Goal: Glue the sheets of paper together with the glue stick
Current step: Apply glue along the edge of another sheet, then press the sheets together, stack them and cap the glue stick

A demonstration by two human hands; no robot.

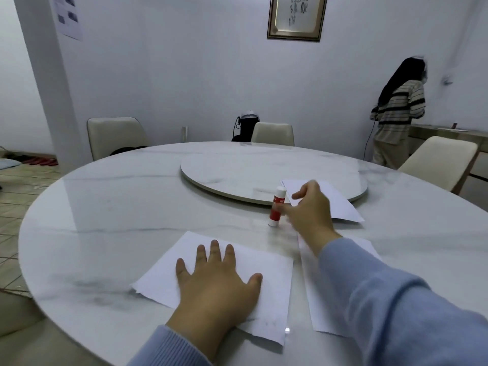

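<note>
A red and white glue stick (pixel 276 207) stands upright on the marble table, just in front of the turntable. My right hand (pixel 309 210) is beside it on the right, blurred, fingers apart, thumb tip at the stick's side and not closed around it. My left hand (pixel 216 283) lies flat, fingers spread, on a white sheet of paper (pixel 272 270) near the front edge. A second sheet (pixel 324 310) lies to its right, partly under my right forearm. A third sheet (pixel 343 207) rests half on the turntable, behind my right hand.
The round marble table (pixel 105 207) carries a raised turntable (pixel 250 167) in its middle. Cream chairs (pixel 116 136) stand around the far side. A person in a striped top (pixel 398 112) stands at the back right by a counter.
</note>
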